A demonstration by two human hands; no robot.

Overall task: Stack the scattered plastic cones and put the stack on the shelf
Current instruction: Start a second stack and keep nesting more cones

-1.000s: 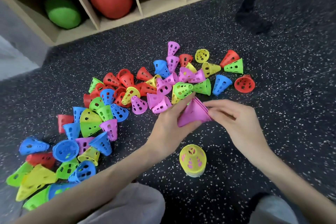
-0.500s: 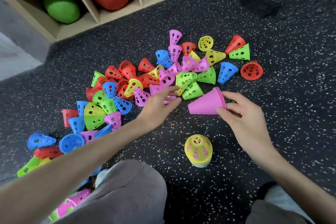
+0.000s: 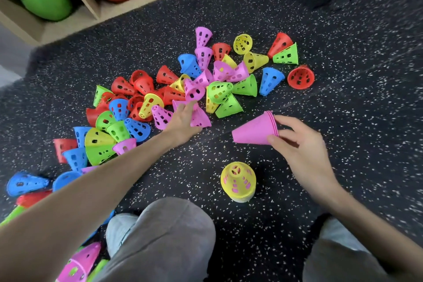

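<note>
Left hand [image 3: 183,119] reaching forward into the near edge of the scattered cones [image 3: 146,98], fingers loosely extended and touching a pink cone [image 3: 200,118] lying on its side just left of the pink stack [image 3: 254,130]; whether already pinched, cannot tell, since the fingertips are hidden against the plastic. Right hand [image 3: 297,144] holding the pink stack by its wide rim, thumb below and fingers curled over the top, stack clear of the floor and lying near level, narrow tip pointing left toward the loose pink cone, open mouth toward the right palm. So, relative to the stack: next cone close off its tip and slightly farther from the body, left hand much the nearer. Probably needed next: lifting that cone, turning its mouth toward the stack's tip, sliding it on along the same axis. Yellow stack [image 3: 238,182] standing upright on the floor, nearer the body than the pink stack. Shelf [image 3: 91,12] well beyond the pink stack, across the pile.
</note>
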